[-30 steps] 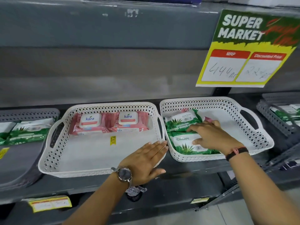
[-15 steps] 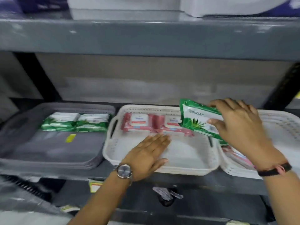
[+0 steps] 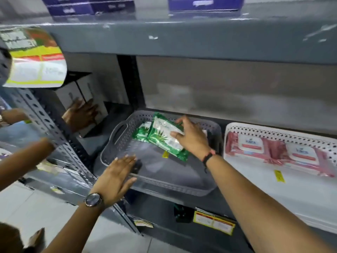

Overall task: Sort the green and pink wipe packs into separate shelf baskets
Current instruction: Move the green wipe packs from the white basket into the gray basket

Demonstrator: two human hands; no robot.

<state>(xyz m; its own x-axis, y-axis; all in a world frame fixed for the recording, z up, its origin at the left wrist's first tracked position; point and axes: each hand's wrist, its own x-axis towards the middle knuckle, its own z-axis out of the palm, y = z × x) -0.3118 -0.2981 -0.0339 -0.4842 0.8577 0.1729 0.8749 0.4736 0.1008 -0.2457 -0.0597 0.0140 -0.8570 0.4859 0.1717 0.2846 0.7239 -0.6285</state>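
Note:
My right hand grips a green wipe pack and holds it tilted inside the grey basket, over the basket's far part. Another green pack lies behind it at the back of that basket. My left hand, fingers spread and holding nothing, rests flat on the grey basket's front left rim. To the right stands a white basket with two pink wipe packs lying side by side along its back.
Another person's hand and forearm reach into the neighbouring shelf bay at the left, past a perforated grey upright. A price sign hangs top left. Purple boxes sit on the shelf above. Price labels line the shelf's front edge.
My right hand lifted a green pack out of the right white basket and carried it left over the pink basket into the grey basket. My left hand shifted from the white basket's rim to the grey one's.

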